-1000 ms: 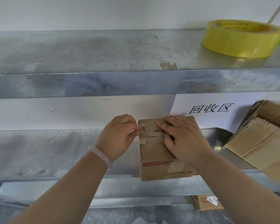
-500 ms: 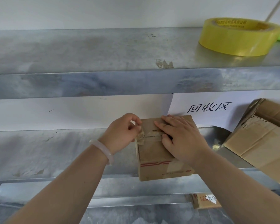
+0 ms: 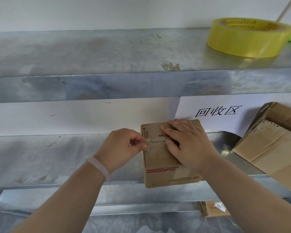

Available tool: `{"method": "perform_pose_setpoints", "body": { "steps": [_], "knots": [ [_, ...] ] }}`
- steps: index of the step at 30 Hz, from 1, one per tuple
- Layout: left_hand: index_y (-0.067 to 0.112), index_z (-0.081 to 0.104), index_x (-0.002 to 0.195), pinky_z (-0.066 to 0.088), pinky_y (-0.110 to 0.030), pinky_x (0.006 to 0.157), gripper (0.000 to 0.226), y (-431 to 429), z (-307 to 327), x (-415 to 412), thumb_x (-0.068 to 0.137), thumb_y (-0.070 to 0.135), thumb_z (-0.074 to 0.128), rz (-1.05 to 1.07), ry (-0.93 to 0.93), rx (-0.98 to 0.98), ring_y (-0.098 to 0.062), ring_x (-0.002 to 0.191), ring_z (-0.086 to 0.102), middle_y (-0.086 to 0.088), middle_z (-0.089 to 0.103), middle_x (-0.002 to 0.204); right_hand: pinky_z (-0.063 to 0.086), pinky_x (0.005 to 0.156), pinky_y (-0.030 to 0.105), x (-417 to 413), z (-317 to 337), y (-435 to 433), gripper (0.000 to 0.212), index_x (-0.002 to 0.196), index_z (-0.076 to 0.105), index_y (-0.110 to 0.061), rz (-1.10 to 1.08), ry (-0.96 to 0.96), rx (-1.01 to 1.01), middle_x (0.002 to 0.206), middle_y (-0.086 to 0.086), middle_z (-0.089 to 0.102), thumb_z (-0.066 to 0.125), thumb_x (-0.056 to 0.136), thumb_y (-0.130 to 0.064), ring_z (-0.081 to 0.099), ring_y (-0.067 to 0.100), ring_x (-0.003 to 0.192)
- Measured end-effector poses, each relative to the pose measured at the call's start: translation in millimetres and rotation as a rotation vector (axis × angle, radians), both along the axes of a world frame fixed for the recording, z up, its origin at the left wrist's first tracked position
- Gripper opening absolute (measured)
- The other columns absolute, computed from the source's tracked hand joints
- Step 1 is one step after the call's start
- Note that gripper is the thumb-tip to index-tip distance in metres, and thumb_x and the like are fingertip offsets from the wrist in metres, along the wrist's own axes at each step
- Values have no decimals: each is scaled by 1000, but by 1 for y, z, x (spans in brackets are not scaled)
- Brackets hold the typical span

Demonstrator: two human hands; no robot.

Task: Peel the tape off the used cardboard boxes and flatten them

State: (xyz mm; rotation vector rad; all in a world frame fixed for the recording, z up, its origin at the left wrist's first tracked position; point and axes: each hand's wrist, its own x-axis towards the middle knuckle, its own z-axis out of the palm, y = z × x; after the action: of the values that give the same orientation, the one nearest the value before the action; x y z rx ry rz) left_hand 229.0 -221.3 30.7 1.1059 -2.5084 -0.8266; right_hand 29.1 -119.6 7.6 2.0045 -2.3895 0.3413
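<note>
A small brown cardboard box with red stripes on its front stands at the front edge of the middle metal shelf. My left hand, with a pale bangle on its wrist, pinches the loose end of a clear tape strip at the left edge of the box top. My right hand lies flat on the box top with straight fingers, pressing it down. The tape runs along the top seam and under my right fingers.
A yellow tape roll sits on the upper shelf at right. A larger opened cardboard box leans at the right of the middle shelf. A white paper sign hangs on the back wall. Another small box lies below.
My left hand has drawn the tape end a little leftward off the box's left edge. My right hand stays pressed on the box top.
</note>
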Motion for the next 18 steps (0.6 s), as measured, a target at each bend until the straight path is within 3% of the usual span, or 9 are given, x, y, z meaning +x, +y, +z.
{"method": "perform_pose_setpoints", "body": {
  "steps": [5, 10, 15, 18],
  "knots": [
    [26, 70, 84, 39, -15, 63, 18, -2, 10, -11, 91, 39, 61, 46, -105, 4, -4, 74, 57, 12, 64, 75, 8, 121, 35, 0, 6, 0, 82, 146, 34, -47, 20, 22, 96, 158, -11, 28, 10, 75, -81, 21, 13, 146],
    [24, 64, 80, 45, -22, 68, 18, -3, 16, -19, 93, 34, 59, 32, -117, 161, -11, 79, 63, 6, 66, 81, 5, 121, 33, -1, 10, -1, 87, 147, 28, -51, 21, -3, 136, 159, -14, 22, 5, 69, -84, 16, 11, 146],
    [21, 65, 78, 48, -23, 66, 16, -1, 19, -26, 93, 26, 60, 120, -17, 335, -6, 63, 58, 4, 64, 70, 4, 119, 31, -1, 12, -1, 88, 146, 28, -53, 19, -25, 141, 159, -16, 21, 5, 67, -85, 15, 10, 146],
    [17, 65, 82, 43, -18, 56, 13, 0, 18, -29, 93, 21, 60, 168, 48, 443, -3, 58, 58, 5, 63, 69, 4, 119, 32, -1, 13, -2, 89, 146, 28, -52, 25, -30, 150, 159, -16, 21, 4, 67, -85, 14, 10, 146]
  ]
}}
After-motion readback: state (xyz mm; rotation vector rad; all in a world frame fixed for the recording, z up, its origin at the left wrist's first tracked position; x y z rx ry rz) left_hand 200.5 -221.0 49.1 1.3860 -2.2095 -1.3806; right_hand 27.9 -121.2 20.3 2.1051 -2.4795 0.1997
